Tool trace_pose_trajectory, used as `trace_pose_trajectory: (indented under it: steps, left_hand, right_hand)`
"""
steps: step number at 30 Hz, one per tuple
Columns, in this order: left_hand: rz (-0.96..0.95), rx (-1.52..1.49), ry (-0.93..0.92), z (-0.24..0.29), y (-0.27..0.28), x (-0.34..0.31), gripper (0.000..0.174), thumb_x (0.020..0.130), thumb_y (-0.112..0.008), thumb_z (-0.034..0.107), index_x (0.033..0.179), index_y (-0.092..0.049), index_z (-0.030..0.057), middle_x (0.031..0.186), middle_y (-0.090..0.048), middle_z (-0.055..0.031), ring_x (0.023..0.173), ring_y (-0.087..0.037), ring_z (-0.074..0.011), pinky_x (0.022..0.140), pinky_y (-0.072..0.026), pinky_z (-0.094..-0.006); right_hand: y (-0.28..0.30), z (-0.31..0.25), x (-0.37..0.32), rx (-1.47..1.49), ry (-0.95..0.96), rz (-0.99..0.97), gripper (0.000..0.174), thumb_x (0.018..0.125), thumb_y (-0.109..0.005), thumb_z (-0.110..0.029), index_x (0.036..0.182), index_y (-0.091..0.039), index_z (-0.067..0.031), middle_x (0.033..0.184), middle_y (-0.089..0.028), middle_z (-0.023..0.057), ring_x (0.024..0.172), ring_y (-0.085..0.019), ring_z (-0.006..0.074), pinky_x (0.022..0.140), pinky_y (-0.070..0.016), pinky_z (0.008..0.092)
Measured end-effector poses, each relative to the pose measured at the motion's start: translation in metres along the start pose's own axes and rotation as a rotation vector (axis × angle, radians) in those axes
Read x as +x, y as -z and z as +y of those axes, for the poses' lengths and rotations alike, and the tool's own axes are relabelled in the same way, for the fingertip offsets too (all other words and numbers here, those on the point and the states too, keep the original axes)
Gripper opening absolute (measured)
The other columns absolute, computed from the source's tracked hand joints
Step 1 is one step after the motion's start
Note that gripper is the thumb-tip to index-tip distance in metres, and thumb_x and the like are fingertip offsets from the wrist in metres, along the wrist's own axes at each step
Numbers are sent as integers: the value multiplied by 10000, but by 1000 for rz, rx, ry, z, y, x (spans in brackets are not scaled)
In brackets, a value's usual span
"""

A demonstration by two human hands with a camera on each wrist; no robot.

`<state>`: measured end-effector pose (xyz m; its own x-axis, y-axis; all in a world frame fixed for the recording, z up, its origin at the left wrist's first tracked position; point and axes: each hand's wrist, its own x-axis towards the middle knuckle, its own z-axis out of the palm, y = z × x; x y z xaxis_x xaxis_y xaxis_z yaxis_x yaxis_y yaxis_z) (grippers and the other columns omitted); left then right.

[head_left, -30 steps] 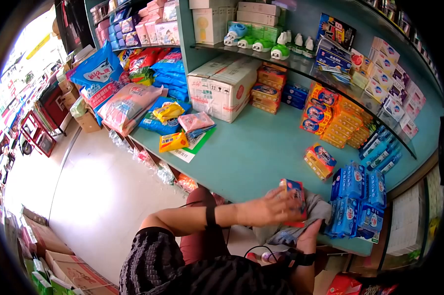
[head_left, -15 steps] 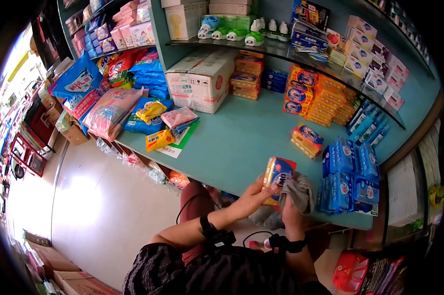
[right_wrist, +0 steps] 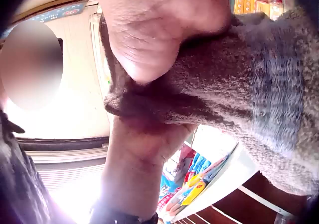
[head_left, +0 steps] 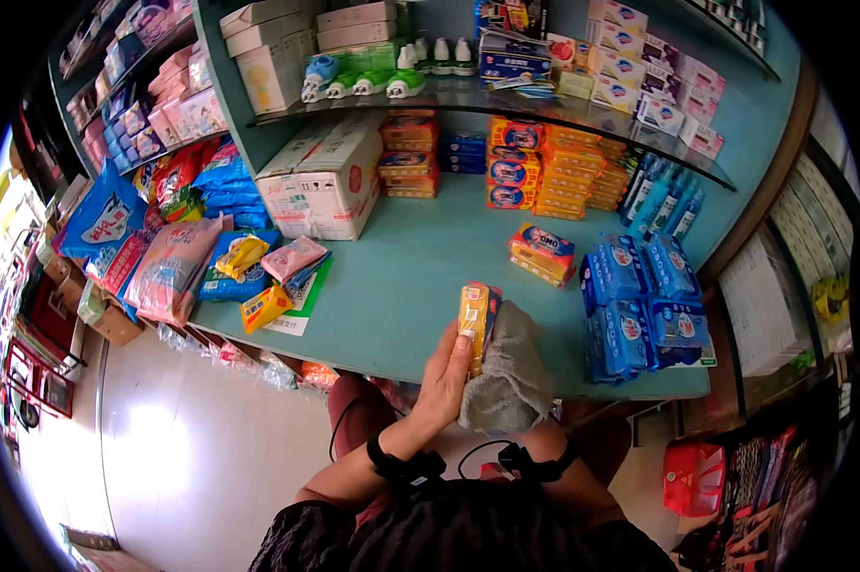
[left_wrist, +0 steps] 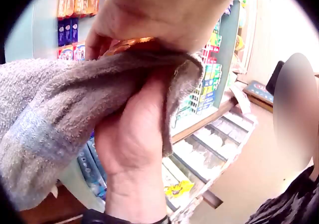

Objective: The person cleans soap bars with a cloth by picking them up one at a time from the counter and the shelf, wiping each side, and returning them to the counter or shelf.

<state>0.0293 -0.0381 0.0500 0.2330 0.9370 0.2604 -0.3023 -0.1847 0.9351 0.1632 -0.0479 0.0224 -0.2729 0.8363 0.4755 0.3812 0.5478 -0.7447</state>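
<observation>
My left hand (head_left: 441, 377) holds an orange and yellow OMO soap pack (head_left: 474, 319) upright over the counter's front edge, thumb along its narrow side. A grey towel (head_left: 508, 377) covers the pack's right side and hangs down below it. Mostly hidden in the towel in the head view, my right hand (left_wrist: 137, 126) shows in the left wrist view with the cloth folded round its fingers. The fingertips are out of sight. Another OMO pack (head_left: 542, 254) lies on the counter beyond, with blue wrapped packs (head_left: 625, 329) to the right.
On the green counter (head_left: 401, 276), small yellow and pink packets (head_left: 266, 307) lie left beside large detergent bags (head_left: 172, 272). A carton (head_left: 320, 186) and stacked orange packs (head_left: 511, 176) stand along the back. A glass shelf (head_left: 449, 95) overhangs them. Blue bottles (head_left: 660, 198) stand at right.
The held pack has turned from its printed face to its narrow side. The towel has come up along its right side and hides the right hand. The head view has swung right.
</observation>
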Motion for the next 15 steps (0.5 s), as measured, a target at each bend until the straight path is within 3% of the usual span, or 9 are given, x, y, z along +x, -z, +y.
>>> trace_pose_trajectory:
  steps: [3, 6, 8, 9, 11, 12, 15]
  left_hand:
    - [-23, 126, -32, 3, -2, 0, 394, 973, -344, 218, 1275, -380, -33, 1183, -483, -125, 1071, -461, -179, 917, -360, -304]
    - [-46, 346, -173, -3, -9, -7, 364, 950, -369, 151, 1259, -394, -41, 1170, -489, -181, 1054, -492, -251, 905, -377, -329]
    - [-44, 451, -300, -5, -12, -11, 363, 930, -390, 115, 1255, -394, -46, 1154, -491, -229, 1017, -511, -336, 893, -391, -355]
    - [-67, 470, -306, -3, -15, -13, 367, 932, -394, 125, 1257, -393, -44, 1153, -492, -230, 1021, -511, -338, 895, -390, -356]
    - [-106, 507, -312, 4, -24, -20, 375, 935, -403, 145, 1261, -391, -42, 1153, -495, -232, 1030, -510, -341, 900, -389, -360]
    - [-133, 445, -227, 7, -29, -26, 394, 939, -412, 169, 1268, -381, -47, 1162, -493, -232, 1053, -505, -343, 915, -381, -359]
    - [-188, 419, -270, 0, -30, -33, 416, 943, -421, 190, 1274, -370, -55, 1162, -501, -226, 1077, -503, -327, 925, -377, -355]
  right_hand:
    - [-6, 12, -3, 381, -80, 127, 489, 866, -572, -176, 1296, -383, -38, 1246, -460, 112, 1124, -458, 217, 980, -358, 326]
    - [12, -1, -7, 88, 57, 190, 498, 836, -614, -191, 1265, -417, -32, 1237, -466, 94, 1093, -480, 198, 947, -386, 298]
    - [12, -13, -7, 178, 28, 307, 523, 804, -649, -196, 1249, -431, -28, 1240, -464, 94, 1098, -475, 198, 947, -382, 286]
    - [11, -16, -8, 226, 15, 361, 536, 787, -666, -198, 1240, -437, -26, 1242, -463, 93, 1100, -473, 198, 947, -379, 279]
    - [-19, 62, -33, 556, -210, 306, 397, 891, -518, -229, 1223, -451, -22, 1224, -472, 117, 1136, -439, 202, 998, -325, 284]
    - [-11, 61, -26, 817, -149, 337, 371, 916, -469, -234, 1219, -458, -20, 1215, -477, 122, 1140, -436, 205, 1005, -316, 287]
    - [30, 14, -9, -63, -250, 359, 362, 969, -327, -226, 1227, -463, -11, 1211, -478, 130, 1138, -438, 219, 1010, -310, 303]
